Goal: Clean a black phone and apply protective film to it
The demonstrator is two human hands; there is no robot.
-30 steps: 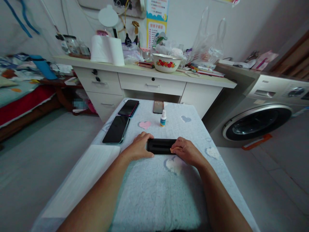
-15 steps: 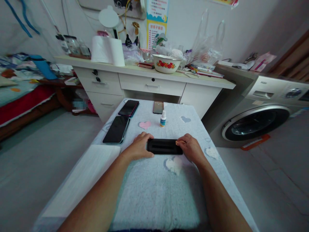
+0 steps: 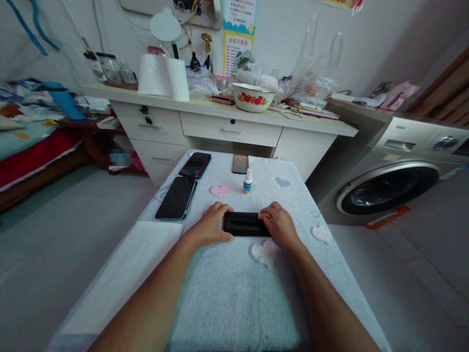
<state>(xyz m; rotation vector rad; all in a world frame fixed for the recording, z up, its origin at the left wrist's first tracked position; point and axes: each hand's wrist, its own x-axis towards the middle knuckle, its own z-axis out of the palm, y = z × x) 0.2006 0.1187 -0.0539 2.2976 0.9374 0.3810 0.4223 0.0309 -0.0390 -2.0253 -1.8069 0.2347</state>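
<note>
A black phone (image 3: 242, 224) lies flat, screen up, on the table covered with a pale blue cloth (image 3: 234, 288). My left hand (image 3: 210, 224) grips the phone's left end, fingers curled over its edge. My right hand (image 3: 279, 226) rests on the phone's right end, fingers pinched on a small orange cloth (image 3: 262, 215) pressed against the screen.
Two more dark phones (image 3: 177, 196) (image 3: 195, 164) lie at the far left of the table, a third phone (image 3: 240, 163) at the far edge, with a small dropper bottle (image 3: 247, 181) beside it. A cluttered white desk (image 3: 220, 115) stands behind, a washing machine (image 3: 395, 171) to the right, a bed (image 3: 29, 142) to the left.
My right hand slid the orange cloth to the phone's right end, then back leftward over the screen. My left hand stayed on the phone's left end.
</note>
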